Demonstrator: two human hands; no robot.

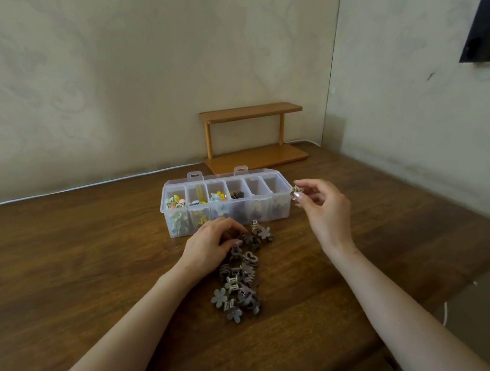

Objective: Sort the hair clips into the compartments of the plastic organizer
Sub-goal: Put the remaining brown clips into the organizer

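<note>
A clear plastic organizer (284,211) with several compartments stands open on the wooden table. Its left compartments hold coloured clips, one middle compartment holds dark brown clips (236,194), and the two right ones look nearly empty from above. A pile of grey and brown hair clips (239,282) lies in front of it. My left hand (211,245) rests palm down on the pile's far end, fingers curled over some clips. My right hand (322,206) pinches a small beige clip (295,192) just off the organizer's right end.
A small two-tier wooden shelf (254,135) stands behind the organizer against the wall. A white cable (82,186) runs along the table's back edge. The table's right edge (458,204) drops off beside a wall, where a dark object (486,19) hangs.
</note>
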